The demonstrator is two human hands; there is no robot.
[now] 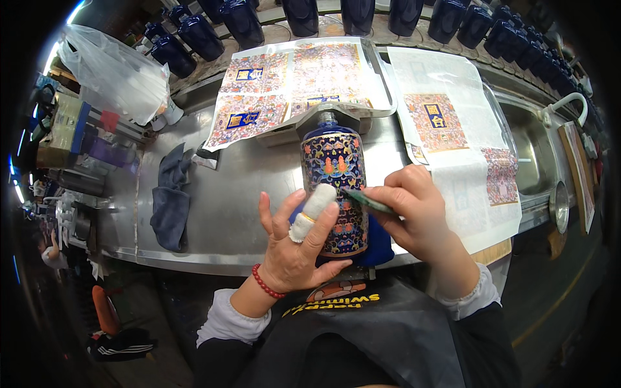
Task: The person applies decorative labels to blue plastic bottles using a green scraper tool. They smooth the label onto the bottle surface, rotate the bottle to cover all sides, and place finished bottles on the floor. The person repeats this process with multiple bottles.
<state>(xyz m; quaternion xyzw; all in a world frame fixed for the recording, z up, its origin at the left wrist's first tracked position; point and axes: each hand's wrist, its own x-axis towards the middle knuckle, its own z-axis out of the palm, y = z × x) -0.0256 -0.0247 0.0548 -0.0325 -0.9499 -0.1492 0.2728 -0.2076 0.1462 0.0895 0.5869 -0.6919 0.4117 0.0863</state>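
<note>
A dark blue bottle [335, 165] with a colourful floral and gold pattern lies in front of me, its neck pointing away. My left hand [294, 242] rests on the bottle's left side with fingers spread. One of its fingers is wrapped in white cloth [314, 210] and touches the patterned surface. Between thumb and fingers, my right hand [411, 210] pinches a thin, flat green scraper-like piece [370, 200]. The tip of that piece meets the middle of the bottle. Blue cloth [381, 251] shows beneath the bottle's lower right.
Printed floral sheets [259, 84] lie beyond the bottle, and more sheets [475, 187] lie to its right. A crumpled dark blue cloth [171, 200] is on the steel counter [229, 187]. Plain blue bottles [242, 22] line the far side. A sink [530, 142] sits at right.
</note>
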